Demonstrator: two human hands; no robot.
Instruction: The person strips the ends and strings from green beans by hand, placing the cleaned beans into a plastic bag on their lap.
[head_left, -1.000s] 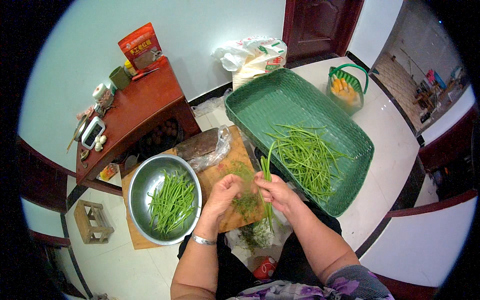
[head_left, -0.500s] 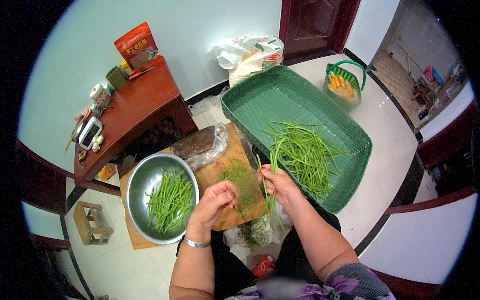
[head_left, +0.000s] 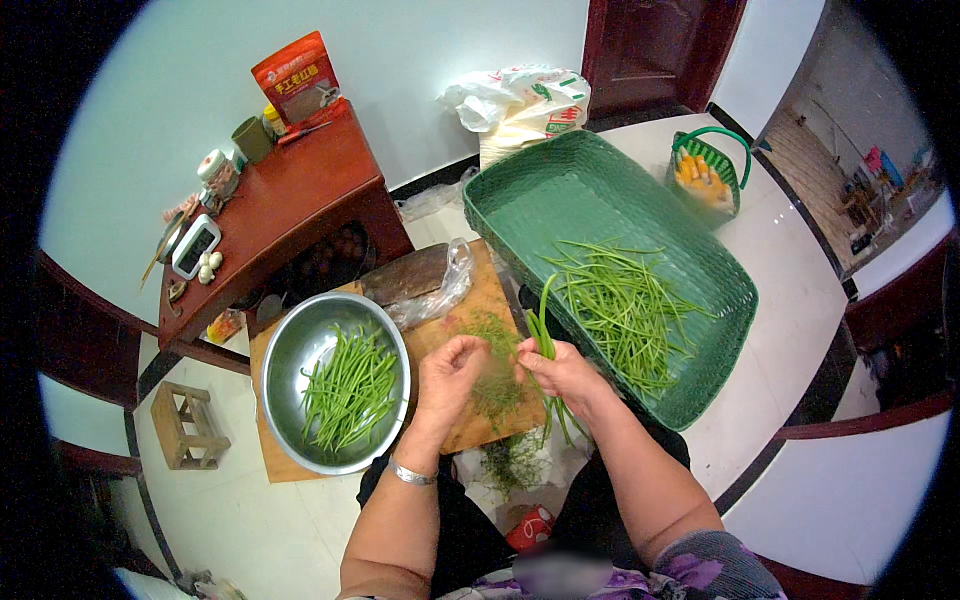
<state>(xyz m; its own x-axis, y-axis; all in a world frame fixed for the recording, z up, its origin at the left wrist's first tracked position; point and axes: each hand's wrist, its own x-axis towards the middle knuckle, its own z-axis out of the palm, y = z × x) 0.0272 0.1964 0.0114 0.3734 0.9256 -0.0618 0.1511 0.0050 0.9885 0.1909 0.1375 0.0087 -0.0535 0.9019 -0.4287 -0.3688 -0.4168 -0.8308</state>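
Note:
My right hand (head_left: 563, 376), left of the green basket, is closed around a small bunch of long thin green beans (head_left: 543, 328); their ends stick out above and below the fist. My left hand (head_left: 450, 378) hovers over the wooden board (head_left: 462, 436), thumb and fingertips pinched together; whatever is between them is hidden. Fine green trimmings (head_left: 492, 385) lie on the board between my hands. A steel basin (head_left: 287, 365) stands to the left with shorter green beans (head_left: 350, 390) inside. At right, a green woven basket (head_left: 535, 200) holds a loose heap of long beans (head_left: 632, 315).
A dark cleaver-like slab (head_left: 405, 276) and a clear plastic bag (head_left: 447, 290) lie on the board's far side. More trimmings (head_left: 512, 465) sit below its near edge. Around are a red-brown table (head_left: 290, 190), a wooden stool (head_left: 190, 425) and a green handled basket (head_left: 708, 180).
The whole view has shifted slightly. My left hand has moved a little away from me, fingers still pinched. In my right hand, the beans now form a tighter, curved bunch.

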